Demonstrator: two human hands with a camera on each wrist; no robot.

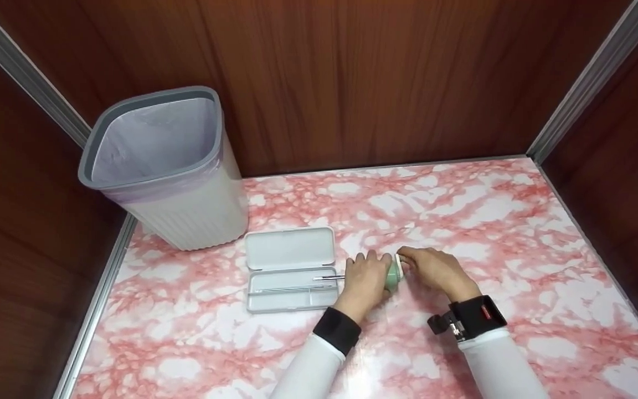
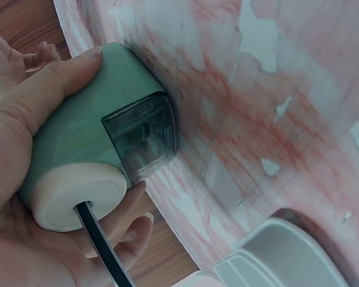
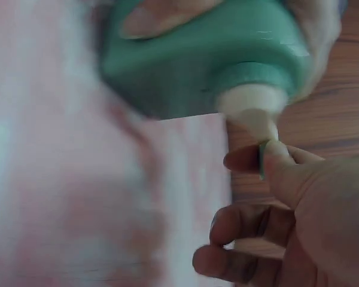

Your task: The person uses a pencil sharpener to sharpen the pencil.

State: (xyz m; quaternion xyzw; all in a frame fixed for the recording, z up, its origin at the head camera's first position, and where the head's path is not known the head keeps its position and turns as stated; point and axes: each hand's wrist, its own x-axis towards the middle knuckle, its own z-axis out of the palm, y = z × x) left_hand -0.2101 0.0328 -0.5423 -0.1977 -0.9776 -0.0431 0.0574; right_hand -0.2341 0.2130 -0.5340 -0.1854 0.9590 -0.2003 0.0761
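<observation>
A green pencil sharpener [image 2: 78, 131] with a dark see-through shavings drawer [image 2: 145, 140] is held in my left hand [image 1: 364, 277], thumb on one side and fingers round the other. A dark pencil [image 2: 102, 245] sticks out of the hole in its cream-coloured front; in the head view it points left over the case. On the sharpener's opposite end is a cream crank [image 3: 254, 110]. My right hand [image 1: 435, 269] pinches the crank's small end between thumb and forefinger, its other fingers loosely curled. The sharpener's underside is partly hidden by the left hand.
Just left of my hands lies an opened pale grey pencil case [image 1: 290, 249], its tray divided into compartments. A waste bin [image 1: 197, 210] with a grey rim and a purplish liner stands at the back left. Wood-grain panels [image 1: 352, 83] enclose the red-and-white marbled tabletop [image 1: 463, 216].
</observation>
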